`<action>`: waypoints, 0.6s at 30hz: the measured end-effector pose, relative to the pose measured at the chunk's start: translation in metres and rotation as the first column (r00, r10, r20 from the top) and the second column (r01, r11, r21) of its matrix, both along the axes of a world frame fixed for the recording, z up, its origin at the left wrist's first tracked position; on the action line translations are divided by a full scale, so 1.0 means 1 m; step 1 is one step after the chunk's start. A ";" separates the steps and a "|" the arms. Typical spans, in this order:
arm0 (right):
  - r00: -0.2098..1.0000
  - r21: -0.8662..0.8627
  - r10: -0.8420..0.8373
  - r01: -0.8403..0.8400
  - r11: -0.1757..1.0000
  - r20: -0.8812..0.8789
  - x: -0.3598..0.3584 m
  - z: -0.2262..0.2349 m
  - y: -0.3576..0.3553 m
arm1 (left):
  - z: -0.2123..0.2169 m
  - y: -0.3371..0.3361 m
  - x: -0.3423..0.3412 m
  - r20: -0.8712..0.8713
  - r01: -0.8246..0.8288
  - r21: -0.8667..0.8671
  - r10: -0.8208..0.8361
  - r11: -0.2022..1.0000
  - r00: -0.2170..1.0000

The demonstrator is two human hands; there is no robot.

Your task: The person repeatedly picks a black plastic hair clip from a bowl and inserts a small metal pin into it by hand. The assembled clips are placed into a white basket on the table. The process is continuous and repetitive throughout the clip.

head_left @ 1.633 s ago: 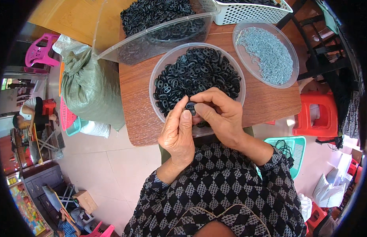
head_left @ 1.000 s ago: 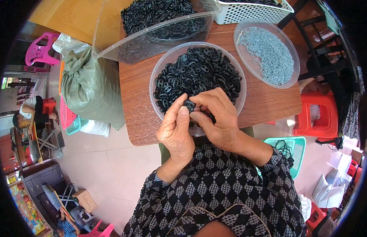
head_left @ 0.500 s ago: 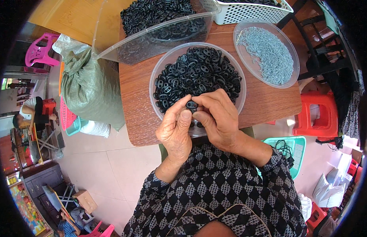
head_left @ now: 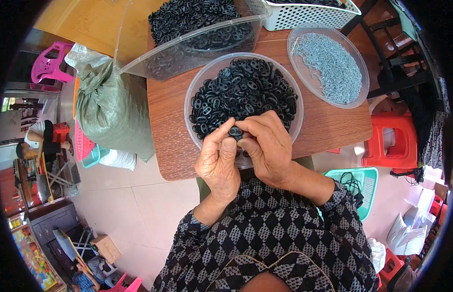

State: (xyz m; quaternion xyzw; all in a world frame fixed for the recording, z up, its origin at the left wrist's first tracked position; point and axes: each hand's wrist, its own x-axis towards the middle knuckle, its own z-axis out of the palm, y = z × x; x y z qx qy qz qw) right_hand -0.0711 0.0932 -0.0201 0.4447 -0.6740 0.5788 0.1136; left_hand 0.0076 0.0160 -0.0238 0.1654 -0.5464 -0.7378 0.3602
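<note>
Over the near rim of a round clear tub point(head_left: 189, 109), both my hands pinch one small black two-hole cord lock point(head_left: 235, 131). My left hand point(head_left: 219, 163) grips it from the left between thumb and index finger. From the right, my right hand point(head_left: 270, 146) closes its thumb and index finger on the same piece. Many black two-hole oval pieces point(head_left: 241, 90) are heaped in the tub just beyond my fingertips. To the right, an oval clear tray point(head_left: 295, 65) holds a spread of small silvery springs point(head_left: 333, 68).
A large clear bin point(head_left: 139, 61) of black parts leans at the wooden table's point(head_left: 333, 124) far left. Behind stands a white perforated basket point(head_left: 309, 17). A green sack point(head_left: 112, 107) sits left; a red stool point(head_left: 389, 141) and a turquoise basket point(head_left: 368, 194) stand right.
The cord lock has turned slightly between my fingertips, so more of its two-hole face shows. Both hands stay almost in place over the tub.
</note>
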 end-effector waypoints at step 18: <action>0.988 -0.033 -0.057 0.052 0.998 -0.144 -0.001 0.004 -0.005 | -0.004 0.003 -0.011 -0.031 -0.179 -0.311 0.178 0.933 0.984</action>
